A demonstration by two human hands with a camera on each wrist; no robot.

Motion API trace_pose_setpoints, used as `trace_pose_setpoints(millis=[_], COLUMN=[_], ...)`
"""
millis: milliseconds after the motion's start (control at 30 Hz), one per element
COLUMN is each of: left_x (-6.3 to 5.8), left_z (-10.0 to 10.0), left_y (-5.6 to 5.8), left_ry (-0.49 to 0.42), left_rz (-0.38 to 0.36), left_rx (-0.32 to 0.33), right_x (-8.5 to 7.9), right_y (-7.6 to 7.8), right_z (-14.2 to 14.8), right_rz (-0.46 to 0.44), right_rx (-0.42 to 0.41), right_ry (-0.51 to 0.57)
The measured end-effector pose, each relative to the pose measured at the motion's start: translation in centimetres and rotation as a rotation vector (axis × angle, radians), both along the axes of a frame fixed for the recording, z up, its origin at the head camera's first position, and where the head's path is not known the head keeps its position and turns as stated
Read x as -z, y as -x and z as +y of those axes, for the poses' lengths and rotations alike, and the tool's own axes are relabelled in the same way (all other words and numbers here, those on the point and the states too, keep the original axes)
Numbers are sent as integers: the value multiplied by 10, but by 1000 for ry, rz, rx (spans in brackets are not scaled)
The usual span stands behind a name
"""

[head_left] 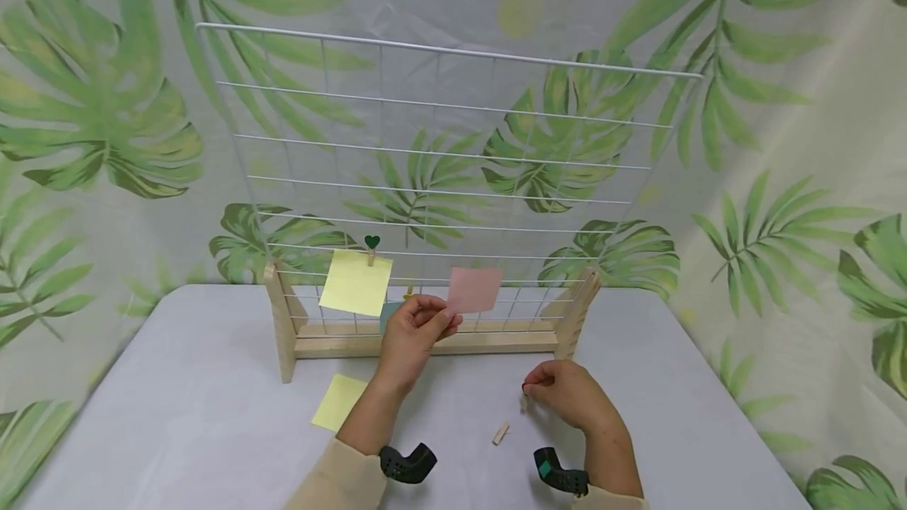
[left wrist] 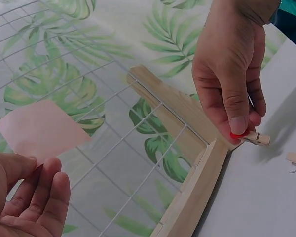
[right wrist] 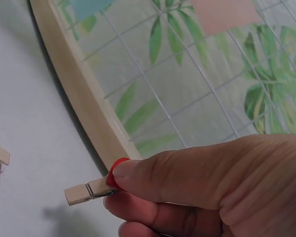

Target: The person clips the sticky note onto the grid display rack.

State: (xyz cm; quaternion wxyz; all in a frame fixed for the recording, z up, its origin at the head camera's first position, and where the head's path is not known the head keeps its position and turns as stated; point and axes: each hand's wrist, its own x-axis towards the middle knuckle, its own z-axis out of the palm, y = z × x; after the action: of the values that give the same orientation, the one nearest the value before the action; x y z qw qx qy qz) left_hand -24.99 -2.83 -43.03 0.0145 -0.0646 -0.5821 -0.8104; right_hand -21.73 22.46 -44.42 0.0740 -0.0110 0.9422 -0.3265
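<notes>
"White table, leafy backdrop. What's held?"
"Left hand, raised, pinches a pink note before the wire grid; right hand, lower, pinches a red-topped clothespin over the table."

No text, label, brand, number or sign can be read in the head view or in either wrist view.
</notes>
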Motion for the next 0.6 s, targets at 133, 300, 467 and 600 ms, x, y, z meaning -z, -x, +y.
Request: trace_pose_setpoints(millis=[133, 300, 467, 600], left_x=[-1, -2, -3, -3], left_z=[3, 6, 8, 10], left_y=[3, 7, 8, 8], left_ry=[-22, -58, -73, -67], left_rz=[-1, 6, 0, 0], left_rx=[-19, -44, -67, -76], right_x=[0, 0, -3, -5], right_y=[0, 1, 2, 2], right_z=[0, -1, -5, -10], right_rz=[10, 36, 73, 110], right_rx=[4, 5, 3, 14], right_ry=[1, 0, -3, 16])
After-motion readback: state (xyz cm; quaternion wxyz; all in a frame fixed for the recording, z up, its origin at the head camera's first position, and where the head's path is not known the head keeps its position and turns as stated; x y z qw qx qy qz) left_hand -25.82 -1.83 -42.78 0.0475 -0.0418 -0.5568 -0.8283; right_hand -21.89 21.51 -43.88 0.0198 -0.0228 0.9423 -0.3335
